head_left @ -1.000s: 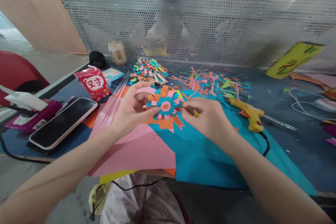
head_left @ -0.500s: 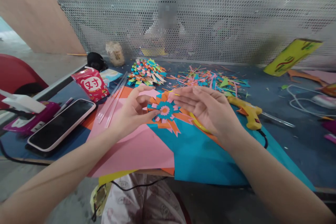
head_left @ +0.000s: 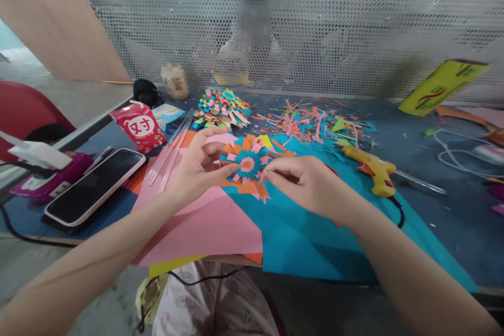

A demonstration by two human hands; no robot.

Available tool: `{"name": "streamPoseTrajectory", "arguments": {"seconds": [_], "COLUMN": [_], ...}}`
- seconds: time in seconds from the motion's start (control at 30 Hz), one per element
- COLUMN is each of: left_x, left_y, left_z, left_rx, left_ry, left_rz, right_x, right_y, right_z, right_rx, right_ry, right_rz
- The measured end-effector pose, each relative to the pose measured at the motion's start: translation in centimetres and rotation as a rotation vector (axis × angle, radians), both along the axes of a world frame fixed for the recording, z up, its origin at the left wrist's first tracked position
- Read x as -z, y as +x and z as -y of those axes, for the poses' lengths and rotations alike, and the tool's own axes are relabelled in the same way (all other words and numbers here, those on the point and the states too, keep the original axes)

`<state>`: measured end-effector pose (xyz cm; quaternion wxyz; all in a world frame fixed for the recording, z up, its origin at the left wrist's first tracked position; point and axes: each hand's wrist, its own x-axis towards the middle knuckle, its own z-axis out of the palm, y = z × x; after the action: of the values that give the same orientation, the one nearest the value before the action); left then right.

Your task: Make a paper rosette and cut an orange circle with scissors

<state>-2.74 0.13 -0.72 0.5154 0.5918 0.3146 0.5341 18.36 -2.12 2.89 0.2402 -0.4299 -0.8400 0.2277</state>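
Note:
My left hand [head_left: 197,165] pinches the left side of a layered paper flower [head_left: 247,164] made of orange, blue and pink petals, held just above the table. My right hand [head_left: 303,184] has its fingers drawn together at the flower's lower right edge, pinching a petal. Under both hands lie a pink paper sheet [head_left: 205,226] and a blue paper sheet [head_left: 307,241].
A yellow glue gun [head_left: 372,170] lies right of my hands, its cord running off the front. A phone [head_left: 94,184], a red packet [head_left: 138,126] and clear glue sticks [head_left: 169,152] sit at the left. Finished paper flowers [head_left: 221,105] and paper scraps [head_left: 311,121] lie behind. A perforated metal screen [head_left: 315,26] closes the back.
My right hand, spread flat above the flower half a second ago, has come down and closed its fingers on the flower's lower right edge. My left hand has kept its hold.

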Motion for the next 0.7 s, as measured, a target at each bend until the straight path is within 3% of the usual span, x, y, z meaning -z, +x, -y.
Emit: {"name": "streamPoseTrajectory", "arguments": {"seconds": [0.1, 0.17, 0.3, 0.43, 0.57, 0.63, 0.7], "left_x": [-0.1, -0.1, -0.1, -0.2, -0.4, -0.5, -0.5], "left_y": [0.0, 0.0, 0.0, 0.0, -0.3, -0.5, -0.7], "left_z": [0.1, 0.0, -0.2, -0.2, 0.0, 0.1, 0.1], "left_rx": [0.006, 0.004, -0.005, -0.002, -0.008, -0.029, -0.050], "left_ry": [-0.024, -0.025, -0.006, 0.012, 0.112, 0.231, 0.373], "left_rz": [0.005, 0.015, 0.027, -0.001, -0.011, -0.021, -0.027], "right_x": [0.3, 0.4, 0.9, 1.2, 0.7, 0.6, 0.8], "right_y": [0.0, 0.2, 0.5, 0.0, -0.3, -0.2, 0.0], "right_z": [-0.1, -0.3, -0.9, -1.1, -0.7, -0.5, -0.5], "right_rx": [0.174, 0.234, 0.206, 0.221, 0.055, -0.041, -0.101], "right_ry": [0.271, 0.348, 0.323, 0.238, 0.120, 0.210, 0.406], "right_rz": [0.182, 0.303, 0.349, 0.102, -0.123, -0.133, -0.095]}}
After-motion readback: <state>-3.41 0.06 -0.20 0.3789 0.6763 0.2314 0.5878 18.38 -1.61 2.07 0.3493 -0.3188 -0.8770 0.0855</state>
